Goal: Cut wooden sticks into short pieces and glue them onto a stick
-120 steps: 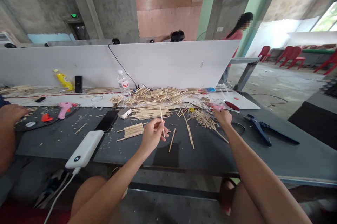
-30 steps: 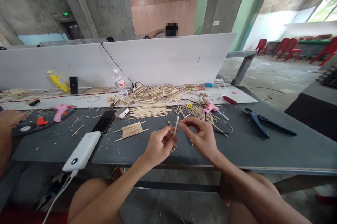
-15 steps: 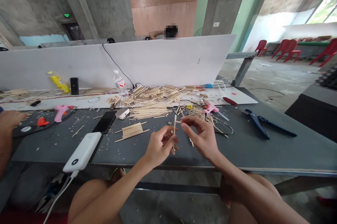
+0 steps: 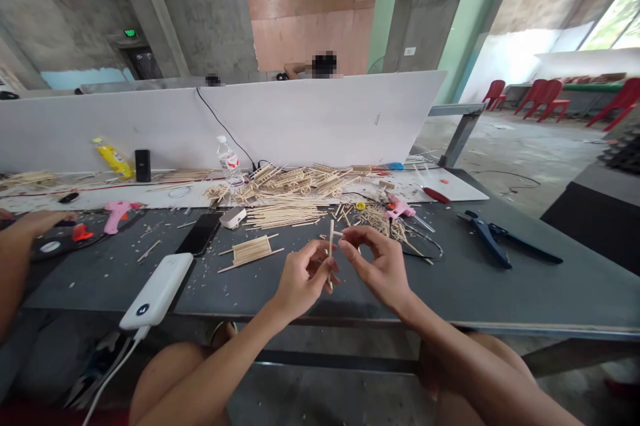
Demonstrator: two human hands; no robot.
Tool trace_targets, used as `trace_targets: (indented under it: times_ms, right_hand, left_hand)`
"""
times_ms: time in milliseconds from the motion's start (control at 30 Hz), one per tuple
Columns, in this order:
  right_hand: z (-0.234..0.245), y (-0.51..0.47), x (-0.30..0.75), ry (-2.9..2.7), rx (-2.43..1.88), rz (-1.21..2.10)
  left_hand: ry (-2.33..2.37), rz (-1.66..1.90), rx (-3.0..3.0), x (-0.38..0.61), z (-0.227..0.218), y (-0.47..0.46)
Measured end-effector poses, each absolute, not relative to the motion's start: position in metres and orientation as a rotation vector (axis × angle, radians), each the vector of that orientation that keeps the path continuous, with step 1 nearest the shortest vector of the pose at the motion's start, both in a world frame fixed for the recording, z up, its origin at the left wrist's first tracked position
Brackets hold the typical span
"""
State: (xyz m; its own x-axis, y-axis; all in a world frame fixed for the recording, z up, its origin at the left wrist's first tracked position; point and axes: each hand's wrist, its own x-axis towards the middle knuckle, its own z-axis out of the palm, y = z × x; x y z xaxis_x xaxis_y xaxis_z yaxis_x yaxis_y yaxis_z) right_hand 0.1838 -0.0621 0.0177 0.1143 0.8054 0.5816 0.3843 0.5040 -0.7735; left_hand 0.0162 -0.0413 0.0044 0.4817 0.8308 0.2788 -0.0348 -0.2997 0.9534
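My left hand (image 4: 307, 271) pinches a thin wooden stick (image 4: 331, 239) that stands nearly upright above the table's front edge. From the right, my right hand (image 4: 377, 258) grips a short wooden stick (image 4: 337, 234) between thumb and fingertips. This short piece meets the upright one near its top, roughly at a right angle; whether they are joined I cannot tell. To the left lies a flat panel of sticks (image 4: 251, 251) with two longer rails. Behind my hands are a row of loose sticks (image 4: 285, 214) and a pile of small stick frames (image 4: 305, 179).
A pink glue gun (image 4: 399, 209) and blue-handled pliers (image 4: 485, 239) lie to the right. On the left are a white power bank (image 4: 157, 291), a black phone (image 4: 200, 234) and another pink glue gun (image 4: 117, 216). A co-worker's hand (image 4: 43, 221) reaches in at far left.
My right hand has shifted slightly left, closer to the upright stick. The co-worker's hand at far left has moved right, towards an orange-red object. My left hand stays about the same.
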Motion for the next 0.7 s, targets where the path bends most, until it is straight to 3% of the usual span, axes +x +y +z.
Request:
trace_targets:
  times_ms: [700]
  right_hand:
    - [0.0167,-0.0624,0.1802,-1.442,-1.084,0.486]
  left_hand:
    - [0.705,1.008,1.901,0.0133,-0.0027,-0.0386]
